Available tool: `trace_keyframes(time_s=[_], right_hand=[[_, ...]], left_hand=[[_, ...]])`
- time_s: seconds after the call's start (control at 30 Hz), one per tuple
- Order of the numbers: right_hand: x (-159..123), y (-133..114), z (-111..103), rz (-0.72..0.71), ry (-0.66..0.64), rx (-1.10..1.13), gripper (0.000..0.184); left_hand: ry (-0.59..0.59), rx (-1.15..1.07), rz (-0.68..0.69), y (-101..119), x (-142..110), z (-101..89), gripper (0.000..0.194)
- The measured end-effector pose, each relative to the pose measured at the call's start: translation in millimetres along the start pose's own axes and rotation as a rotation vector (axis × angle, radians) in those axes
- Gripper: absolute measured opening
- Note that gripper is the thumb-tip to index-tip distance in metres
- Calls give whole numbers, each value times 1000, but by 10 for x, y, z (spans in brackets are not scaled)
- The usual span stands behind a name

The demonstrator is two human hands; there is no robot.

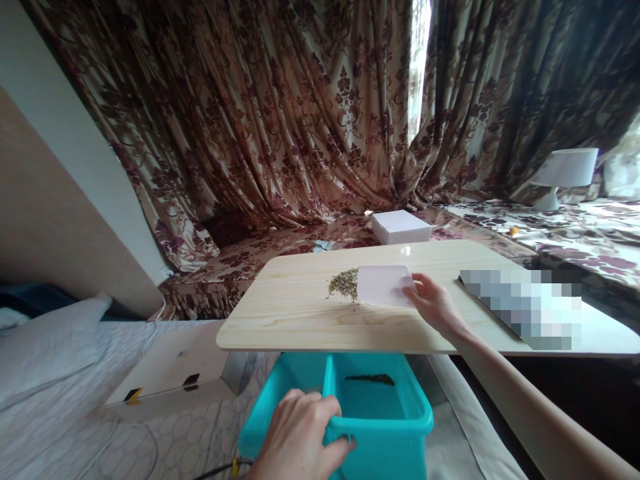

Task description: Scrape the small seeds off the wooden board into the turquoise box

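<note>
A turquoise two-compartment bin (380,427) stands below the table's near edge. My left hand (303,430) is closed over its near rim, beside the divider. A thin strip of dark green bits (370,379) lies in the right compartment. Above, on the pale wooden tabletop (285,327), my right hand (425,293) grips the right edge of a flat white rectangular scraper (383,285). The scraper's left edge touches a loose pile of greenish dried bits (343,283), some of them scattered toward the near side.
A pixelated item (520,307) lies on the table's right part. Behind the table is a white box (400,227); a lamp (565,170) stands far right. Another white box (175,367) rests on the bed at left, near cables. Patterned curtains (300,100) hang behind.
</note>
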State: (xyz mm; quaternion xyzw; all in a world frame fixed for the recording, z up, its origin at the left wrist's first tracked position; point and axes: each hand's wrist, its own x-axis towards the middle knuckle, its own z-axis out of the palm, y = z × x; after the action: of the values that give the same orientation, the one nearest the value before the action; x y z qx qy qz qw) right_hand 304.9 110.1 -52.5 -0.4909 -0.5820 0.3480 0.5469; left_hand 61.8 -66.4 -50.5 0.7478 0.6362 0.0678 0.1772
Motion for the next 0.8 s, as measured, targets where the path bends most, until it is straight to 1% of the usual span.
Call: trace_keyframes(time_s=[0.17, 0.3, 0.5, 0.63, 0.8], right_hand=[[-28, 15, 5, -14, -47, 4, 16], [-15, -20, 51, -14, -18, 19, 15], [26, -20, 146, -8, -47, 43, 15], [7, -32, 122, -8, -73, 21, 17], [-7, -57, 109, -21, -45, -22, 17]], left_hand=[[28, -8, 27, -11, -11, 12, 16], [28, -11, 36, -24, -21, 7, 16], [8, -4, 4, -10, -14, -38, 15], [-18, 17, -38, 15, -15, -74, 16], [-9, 12, -62, 5, -32, -83, 18]])
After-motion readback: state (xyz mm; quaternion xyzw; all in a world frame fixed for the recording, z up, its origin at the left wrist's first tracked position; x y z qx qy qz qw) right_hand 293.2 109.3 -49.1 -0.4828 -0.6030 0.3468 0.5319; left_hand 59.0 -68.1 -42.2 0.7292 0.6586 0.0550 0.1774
